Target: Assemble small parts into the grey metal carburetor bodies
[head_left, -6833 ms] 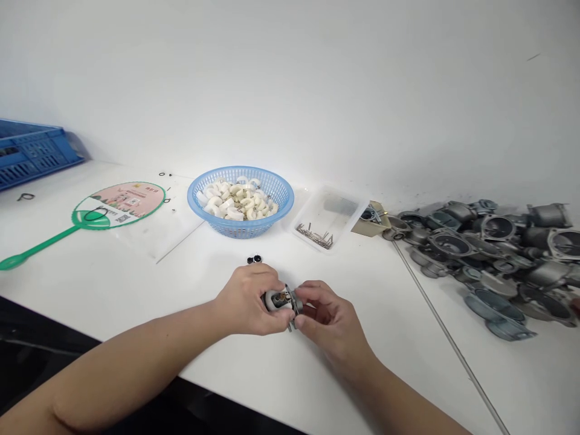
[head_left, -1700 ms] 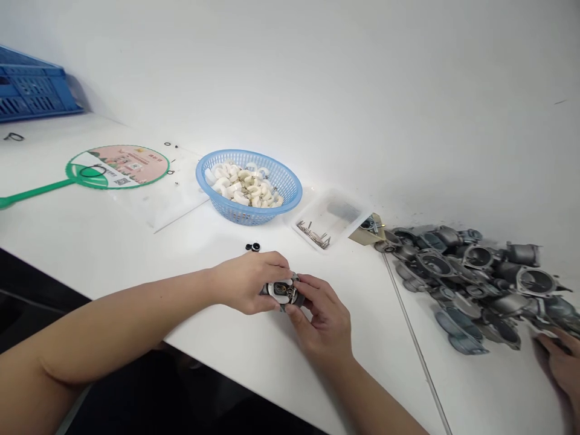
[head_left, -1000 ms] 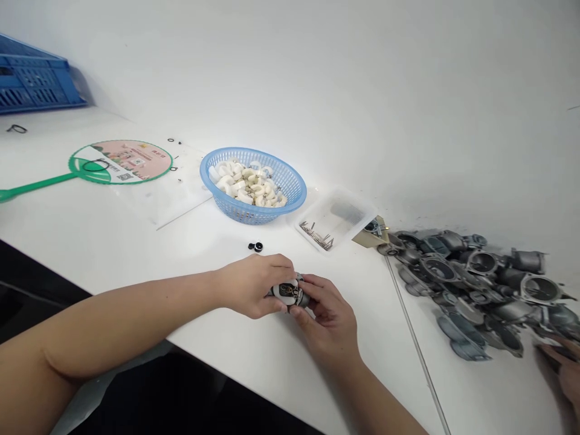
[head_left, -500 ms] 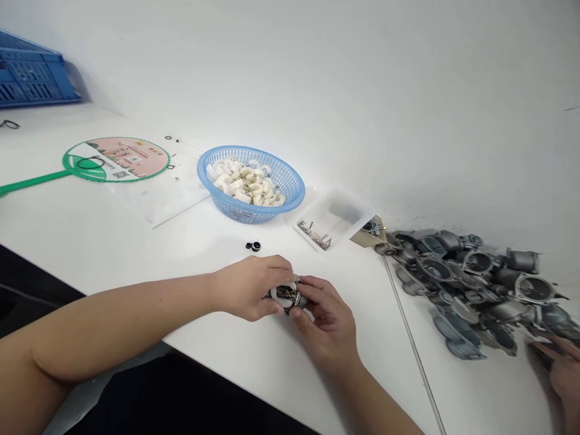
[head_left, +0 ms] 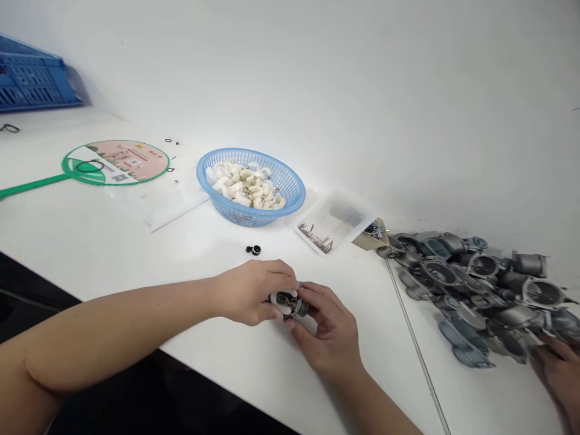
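Note:
Between my two hands, at the middle front of the table, is a metal housing (head_left: 298, 308) with a white curved plastic piece (head_left: 281, 307) in its opening. My left hand (head_left: 254, 293) grips it from the left, fingers over the top and thumb at the near side, hiding part of the white piece. My right hand (head_left: 328, 329) is closed round the right side, thumb at the near edge. Small dark and brass-coloured parts show inside the opening. A small black round part (head_left: 254, 249) lies on the table just beyond my left hand.
A blue basket (head_left: 296, 187) holds white curved pieces. Beside it, a clear tray (head_left: 351, 226) contains thin metal pins. Grey metal housings (head_left: 471, 290) are heaped at right, where another person's hand (head_left: 564, 374) reaches in. A green-rimmed fan (head_left: 122, 162) and blue crate (head_left: 38, 75) are at left.
Both my hands still hold the housing, which has tilted slightly; less of its opening shows. The other person's hand has shifted a little beside the heap. The whole view has moved slightly.

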A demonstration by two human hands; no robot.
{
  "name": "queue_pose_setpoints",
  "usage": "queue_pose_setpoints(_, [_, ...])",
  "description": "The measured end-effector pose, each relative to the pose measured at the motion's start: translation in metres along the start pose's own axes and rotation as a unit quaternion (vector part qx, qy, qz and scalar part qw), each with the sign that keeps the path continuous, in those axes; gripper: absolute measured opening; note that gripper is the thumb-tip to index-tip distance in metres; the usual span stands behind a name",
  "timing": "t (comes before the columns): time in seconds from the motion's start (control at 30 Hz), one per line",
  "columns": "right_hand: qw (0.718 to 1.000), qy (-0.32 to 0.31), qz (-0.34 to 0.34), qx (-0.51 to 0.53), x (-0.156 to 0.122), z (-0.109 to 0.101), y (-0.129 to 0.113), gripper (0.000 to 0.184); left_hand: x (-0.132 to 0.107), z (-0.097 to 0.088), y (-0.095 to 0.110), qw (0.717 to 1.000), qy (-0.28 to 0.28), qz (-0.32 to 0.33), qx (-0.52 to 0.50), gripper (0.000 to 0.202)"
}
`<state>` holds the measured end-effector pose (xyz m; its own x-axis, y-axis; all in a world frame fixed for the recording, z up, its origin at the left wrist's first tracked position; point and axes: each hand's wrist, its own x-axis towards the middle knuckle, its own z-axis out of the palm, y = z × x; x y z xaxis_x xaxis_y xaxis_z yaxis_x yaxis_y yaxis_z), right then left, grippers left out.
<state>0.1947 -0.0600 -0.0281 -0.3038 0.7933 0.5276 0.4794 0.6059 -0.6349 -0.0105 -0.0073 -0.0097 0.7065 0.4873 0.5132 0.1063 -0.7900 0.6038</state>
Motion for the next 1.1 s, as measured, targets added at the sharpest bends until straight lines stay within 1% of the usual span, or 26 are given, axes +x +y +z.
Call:
queue_pose_setpoints(0.13, [0.998,0.033,-0.027,-0.049,-0.002,0.002,0.001,0.039,0.001,0.002,-0.001,1.0,0.011,-0.003,-0.005,0.036])
queue_pose_setpoints(0.2, [0.998,0.042,-0.029,-0.043,-0.003,0.003,0.002,0.04,0.001,0.002,-0.001,1.0,0.02,-0.003,-0.004,0.035])
queue_pose_setpoints(0.4, [0.999,0.051,0.009,0.001,-0.008,0.006,0.004,0.039,-0.001,0.005,-0.001,0.999,0.039,0.013,0.001,0.033])
queue_pose_setpoints(0.53, [0.997,0.071,0.04,0.0,-0.009,0.007,0.001,0.027,0.0,0.009,-0.002,0.999,0.043,0.022,-0.003,0.031])
queue_pose_setpoints(0.6, [0.995,0.074,0.066,0.009,-0.008,0.008,-0.001,0.023,0.0,0.01,-0.003,0.999,0.044,0.007,-0.014,0.031])
queue_pose_setpoints(0.67, [0.993,0.073,0.085,0.026,-0.006,0.009,-0.003,0.027,-0.001,0.011,-0.003,0.998,0.043,-0.025,-0.03,0.033])
queue_pose_setpoints(0.73, [0.992,0.07,0.096,0.036,-0.005,0.01,-0.005,0.036,-0.002,0.013,-0.003,0.996,0.036,-0.06,-0.049,0.035])
queue_pose_setpoints(0.83, [0.994,0.053,0.09,0.029,-0.004,0.011,-0.005,0.046,-0.002,0.013,-0.003,0.994,0.019,-0.091,-0.062,0.038])
queue_pose_setpoints(0.9, [0.995,0.043,0.082,0.023,-0.005,0.01,-0.004,0.047,-0.002,0.013,-0.003,0.994,0.009,-0.093,-0.054,0.041])
queue_pose_setpoints(1.0, [0.996,0.037,0.078,0.02,-0.005,0.009,-0.002,0.047,-0.002,0.013,-0.003,0.996,-0.001,-0.081,-0.041,0.044])
queue_pose_setpoints(1.1, [0.996,0.033,0.08,0.018,-0.004,0.008,-0.002,0.044,-0.002,0.013,-0.005,0.997,-0.004,-0.069,-0.036,0.055])
